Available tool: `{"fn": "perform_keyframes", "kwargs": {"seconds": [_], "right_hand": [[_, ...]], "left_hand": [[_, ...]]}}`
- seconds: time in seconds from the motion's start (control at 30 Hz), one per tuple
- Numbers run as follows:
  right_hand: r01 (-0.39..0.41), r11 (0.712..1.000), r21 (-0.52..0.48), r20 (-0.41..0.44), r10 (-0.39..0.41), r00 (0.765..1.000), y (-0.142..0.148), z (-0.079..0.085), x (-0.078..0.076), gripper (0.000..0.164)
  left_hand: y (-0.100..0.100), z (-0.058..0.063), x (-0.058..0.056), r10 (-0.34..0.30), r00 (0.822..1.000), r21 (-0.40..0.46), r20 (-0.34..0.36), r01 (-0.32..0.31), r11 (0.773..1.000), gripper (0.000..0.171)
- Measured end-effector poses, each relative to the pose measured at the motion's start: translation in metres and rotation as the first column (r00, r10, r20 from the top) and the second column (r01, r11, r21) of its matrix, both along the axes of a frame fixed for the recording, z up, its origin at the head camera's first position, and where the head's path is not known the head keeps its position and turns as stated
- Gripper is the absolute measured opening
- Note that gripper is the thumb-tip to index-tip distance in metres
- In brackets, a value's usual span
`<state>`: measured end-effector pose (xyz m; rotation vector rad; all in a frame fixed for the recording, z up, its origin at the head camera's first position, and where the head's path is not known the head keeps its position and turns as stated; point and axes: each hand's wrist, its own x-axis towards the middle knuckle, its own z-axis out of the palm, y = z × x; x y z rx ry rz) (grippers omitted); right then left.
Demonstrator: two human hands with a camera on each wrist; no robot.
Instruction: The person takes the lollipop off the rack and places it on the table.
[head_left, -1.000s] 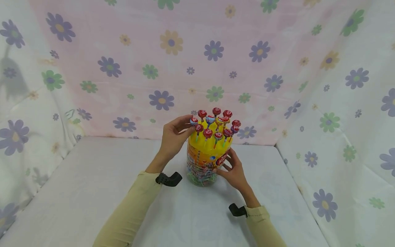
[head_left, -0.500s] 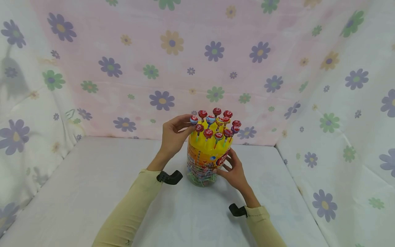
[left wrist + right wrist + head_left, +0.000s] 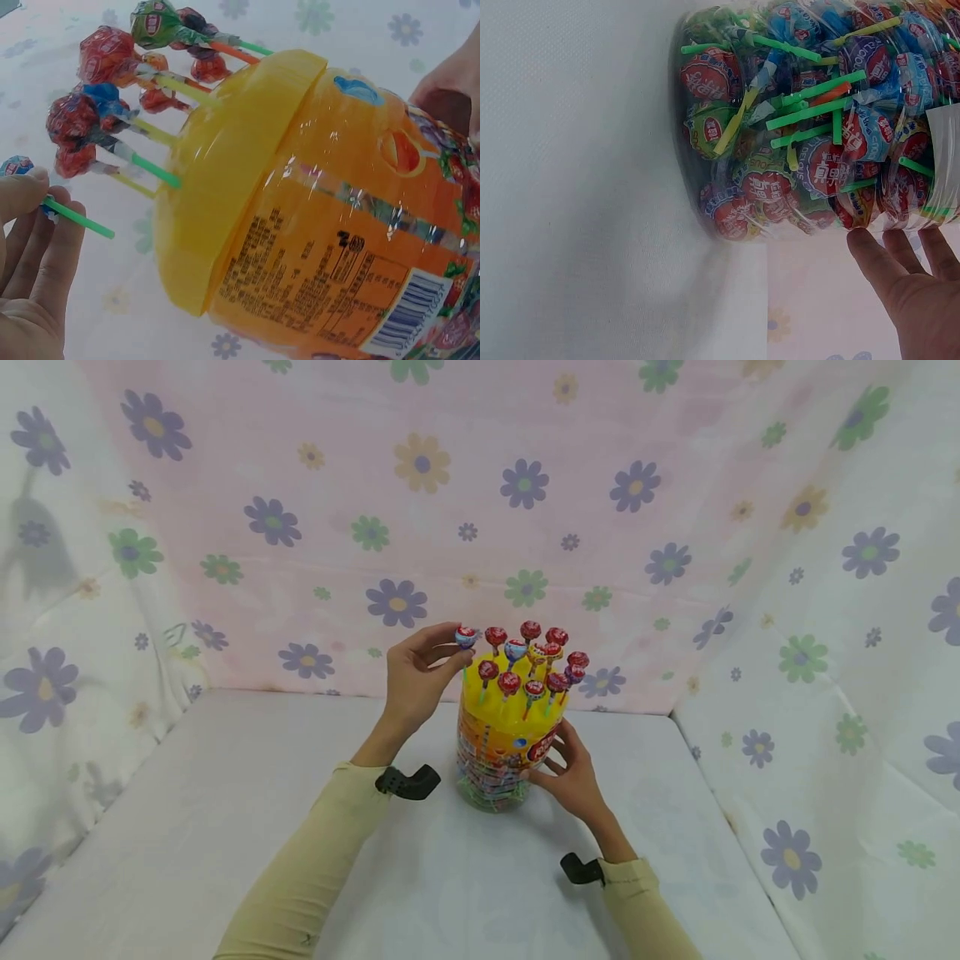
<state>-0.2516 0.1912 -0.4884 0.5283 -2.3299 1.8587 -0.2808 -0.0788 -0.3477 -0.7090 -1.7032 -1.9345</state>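
Note:
My left hand [image 3: 420,681] pinches a blue-and-red wrapped lollipop [image 3: 466,638] between thumb and fingers at the left of a big candy jar [image 3: 487,743]. In the left wrist view its green stick [image 3: 82,219] points toward the jar's yellow domed lid [image 3: 240,142], with a gap between them. Several other lollipops [image 3: 508,683] stand upright in the lid. My right hand [image 3: 576,785] holds the jar's right side, thumb in front and fingers behind. Through the clear lower wall, the right wrist view shows many wrapped lollipops [image 3: 765,184] inside.
The jar stands on a white-covered table [image 3: 255,827]. A flower-printed cloth [image 3: 330,568] hangs behind it and along both sides. Each wrist wears a black camera mount [image 3: 408,783].
My left hand has lifted up and slightly left, drawing the pinched lollipop up from the lid. The right hand stays on the jar. The view has shifted slightly.

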Motion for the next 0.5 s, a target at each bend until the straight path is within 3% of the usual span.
{"fn": "perform_keyframes", "kwargs": {"seconds": [0.3,0.5], "right_hand": [[0.003,1.0,0.006,0.005,-0.003,1.0,0.002,-0.001,-0.001,0.095],[0.004,1.0,-0.008,0.024,-0.004,1.0,0.0,-0.001,-0.002,0.097]], "left_hand": [[-0.013,-0.006,0.004,0.004,0.999,0.054,0.037,-0.006,0.999,0.036],[-0.025,-0.018,0.006,0.013,0.994,0.063,0.106,-0.019,0.998,0.036]]}}
